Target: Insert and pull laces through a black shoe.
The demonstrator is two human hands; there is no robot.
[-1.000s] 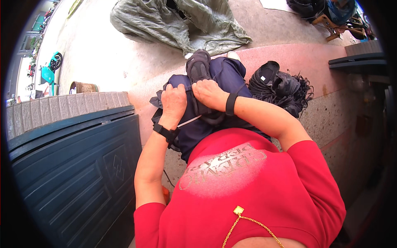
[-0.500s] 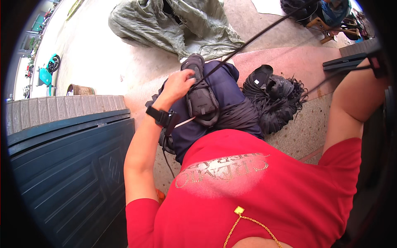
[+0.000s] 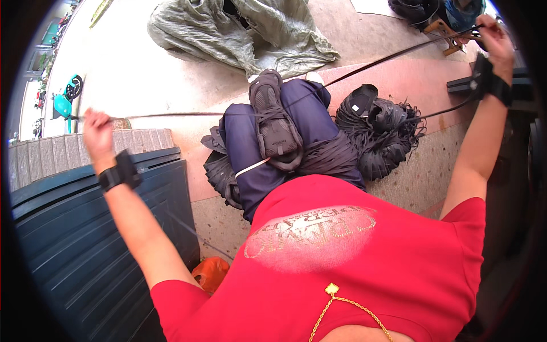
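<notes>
Black shoe (image 3: 276, 126) is lying sole-up on the lap, toe pointing away, resting across dark blue trousers. Two thin dark laces (image 3: 393, 57) are running out from it, pulled taut: one stretching left toward the raised left hand (image 3: 97, 132), the other stretching up-right toward the right hand (image 3: 494, 37). Both hands are gripping closed around the lace ends, arms spread wide apart.

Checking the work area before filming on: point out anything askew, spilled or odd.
Nothing looks spilled or broken. The left hand and right hand pull dark cords taut, arms wide apart, from a black shoe on the lap. A tangled heap of black cords and a crumpled grey-green tarp lie on the floor.
</notes>
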